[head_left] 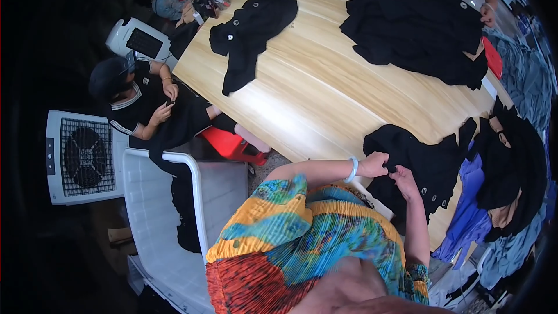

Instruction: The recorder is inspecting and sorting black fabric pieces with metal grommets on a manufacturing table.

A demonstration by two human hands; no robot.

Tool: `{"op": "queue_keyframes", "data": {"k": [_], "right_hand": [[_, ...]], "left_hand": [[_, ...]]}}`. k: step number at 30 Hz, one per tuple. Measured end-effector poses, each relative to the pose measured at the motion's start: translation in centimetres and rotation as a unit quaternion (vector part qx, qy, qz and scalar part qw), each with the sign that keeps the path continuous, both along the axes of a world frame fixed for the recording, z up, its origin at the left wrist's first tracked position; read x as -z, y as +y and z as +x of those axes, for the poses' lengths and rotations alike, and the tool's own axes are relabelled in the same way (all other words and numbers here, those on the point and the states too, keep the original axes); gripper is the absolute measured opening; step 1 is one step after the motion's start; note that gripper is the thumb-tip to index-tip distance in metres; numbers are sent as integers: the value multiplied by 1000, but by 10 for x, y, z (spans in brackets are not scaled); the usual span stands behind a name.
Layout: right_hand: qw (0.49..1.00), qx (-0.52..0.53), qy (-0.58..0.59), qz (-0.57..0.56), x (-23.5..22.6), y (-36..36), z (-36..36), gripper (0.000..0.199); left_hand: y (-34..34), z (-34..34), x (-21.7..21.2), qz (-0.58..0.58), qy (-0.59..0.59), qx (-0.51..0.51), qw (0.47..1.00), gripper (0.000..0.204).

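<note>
A black garment (433, 166) with several round, shiny buttons along its lower right lies at the near edge of the wooden table (314, 99). My left hand (375, 164), with a pale blue bangle at the wrist, pinches the cloth on its left side. Close beside it, my right hand (405, 182) has its fingers closed on the same garment. The fingertips of both hands nearly meet over a small fold of black cloth. Whether a small part such as a button is between them, I cannot tell.
Another black garment (253, 29) lies at the far left of the table. A larger one (412, 29) lies under a person's hands at the far right. Black and blue clothes are heaped at right. Left are a grey bin (197, 197), a seated person and a fan unit (84, 157).
</note>
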State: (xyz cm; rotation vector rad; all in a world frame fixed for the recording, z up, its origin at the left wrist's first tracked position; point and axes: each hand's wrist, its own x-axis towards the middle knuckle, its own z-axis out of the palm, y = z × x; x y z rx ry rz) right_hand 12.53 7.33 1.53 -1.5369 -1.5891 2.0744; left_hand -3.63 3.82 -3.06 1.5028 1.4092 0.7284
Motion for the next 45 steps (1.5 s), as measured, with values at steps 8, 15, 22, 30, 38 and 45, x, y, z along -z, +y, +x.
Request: {"op": "queue_keyframes", "data": {"k": [8, 15, 22, 30, 38, 45], "right_hand": [[998, -33, 13, 53, -16, -3, -6, 12], [997, 7, 48, 57, -3, -6, 3, 9], [985, 86, 151, -2, -5, -22, -9, 4], [958, 89, 49, 267, -28, -10, -30, 27], [973, -58, -84, 209, -68, -30, 65, 38], [929, -164, -253, 214, -75, -80, 173, 30]], "left_hand": [[2, -7, -5, 10, -16, 36, 999, 24], [9, -17, -16, 18, -84, 69, 994, 22], [7, -38, -22, -40, -56, 133, 989, 30], [44, -50, -74, -102, -90, 136, 981, 30], [72, -68, -81, -180, -351, -31, 918, 15], [59, -97, -50, -193, -336, -73, 919, 27]]}}
